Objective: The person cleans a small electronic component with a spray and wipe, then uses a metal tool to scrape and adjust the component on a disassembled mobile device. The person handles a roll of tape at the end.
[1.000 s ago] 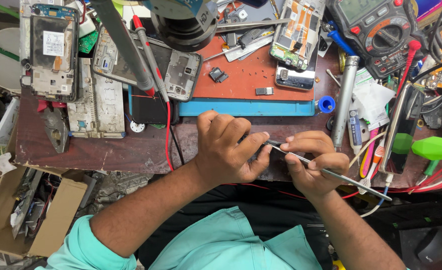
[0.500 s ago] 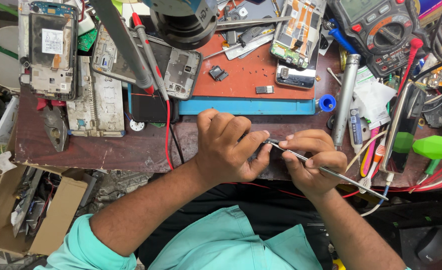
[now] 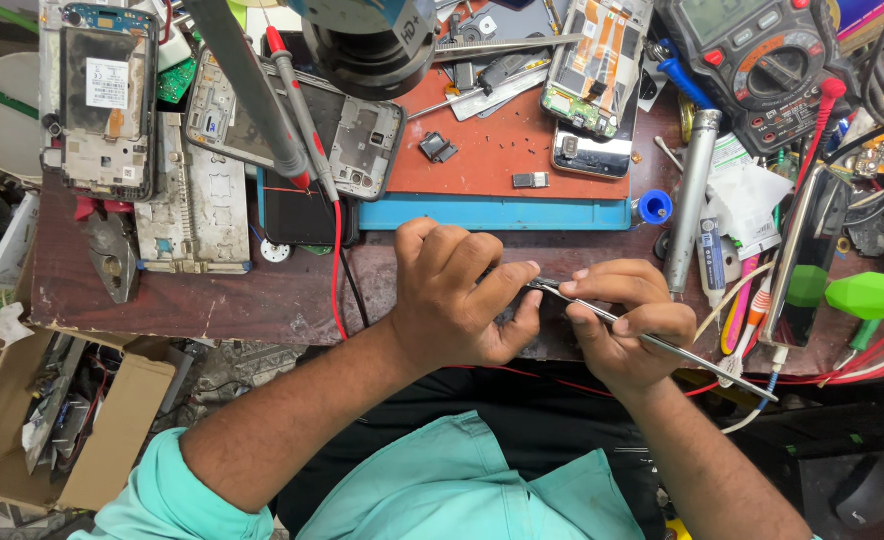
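Closest to me, both forearms come up over the front edge of the wooden bench [image 3: 212,305], and the work sits right at that edge. My left hand [image 3: 457,300] is curled shut, thumb and forefinger pinching a small dark part [image 3: 514,306]. Most of it is hidden inside the grip, so I cannot tell what it is. My right hand [image 3: 632,325] is closed in a pen grip on a thin metal tool [image 3: 702,362], whose tip meets the part just past the left forefinger.

I judge this to be the fine picking or prying stage on the part. The next move calls for a steady left pinch and only a slight push or twist at the tip, since the part hangs over the bench lip with a cardboard box [image 3: 112,440] of scrap below.

Room is tight. A red test lead [image 3: 337,255] runs down just left of the left wrist, and a metal tube [image 3: 687,200] and loose cables lie near the right hand. Beyond the knuckles, the blue-edged red mat [image 3: 492,213] has some bare patches among small pieces. Farther back stand an opened phone frame [image 3: 357,140], a multimeter [image 3: 762,60] and a microscope head [image 3: 372,40].
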`<state>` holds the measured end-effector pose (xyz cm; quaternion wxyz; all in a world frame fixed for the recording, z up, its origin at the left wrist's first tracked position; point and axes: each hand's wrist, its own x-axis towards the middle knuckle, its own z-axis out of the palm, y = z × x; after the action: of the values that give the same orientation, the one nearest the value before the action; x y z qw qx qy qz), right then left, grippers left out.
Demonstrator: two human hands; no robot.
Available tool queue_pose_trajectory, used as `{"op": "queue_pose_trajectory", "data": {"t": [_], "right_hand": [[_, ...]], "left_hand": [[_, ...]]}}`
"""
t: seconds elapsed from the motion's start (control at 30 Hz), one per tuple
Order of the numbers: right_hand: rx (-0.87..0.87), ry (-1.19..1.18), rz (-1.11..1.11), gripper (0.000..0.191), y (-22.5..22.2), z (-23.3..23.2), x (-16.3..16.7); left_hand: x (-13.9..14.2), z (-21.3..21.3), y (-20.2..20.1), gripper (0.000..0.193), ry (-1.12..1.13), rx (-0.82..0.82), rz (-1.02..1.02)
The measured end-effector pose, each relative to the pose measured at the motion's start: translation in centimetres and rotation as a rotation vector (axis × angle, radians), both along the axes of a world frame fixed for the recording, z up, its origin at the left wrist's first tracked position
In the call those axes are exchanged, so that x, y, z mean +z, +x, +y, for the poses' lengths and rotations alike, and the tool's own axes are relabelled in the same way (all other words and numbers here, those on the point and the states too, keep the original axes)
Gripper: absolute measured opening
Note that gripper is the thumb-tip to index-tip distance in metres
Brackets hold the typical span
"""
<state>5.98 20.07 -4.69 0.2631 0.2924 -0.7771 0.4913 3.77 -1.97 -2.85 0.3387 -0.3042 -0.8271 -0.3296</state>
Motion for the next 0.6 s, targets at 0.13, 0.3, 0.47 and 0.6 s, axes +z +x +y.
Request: {"op": "queue_pose_trajectory", "data": {"t": [0.13, 0.3, 0.47, 0.6], "right_hand": [[-0.005, -0.016, 0.005, 0.043, 0.0, 0.0, -0.2], [-0.034, -0.113, -0.019, 0.043, 0.0, 0.4, -0.8], [-0.148, -0.26, 0.031, 0.043, -0.1, 1.0, -1.8], [-0.192, -0.378, 0.063, 0.042, -0.3, 1.0, -2.4]], "left_hand": [[0.0, -0.1, 0.0, 0.022, 0.003, -0.007, -0.007], [0.0, 0.0, -0.1, 0.024, -0.017, 0.022, -0.002], [0.4, 0.2, 0.0, 0.026, -0.017, 0.064, -0.025], [0.4, 0.3, -0.3, 0.026, 0.004, 0.034, -0.074]]}}
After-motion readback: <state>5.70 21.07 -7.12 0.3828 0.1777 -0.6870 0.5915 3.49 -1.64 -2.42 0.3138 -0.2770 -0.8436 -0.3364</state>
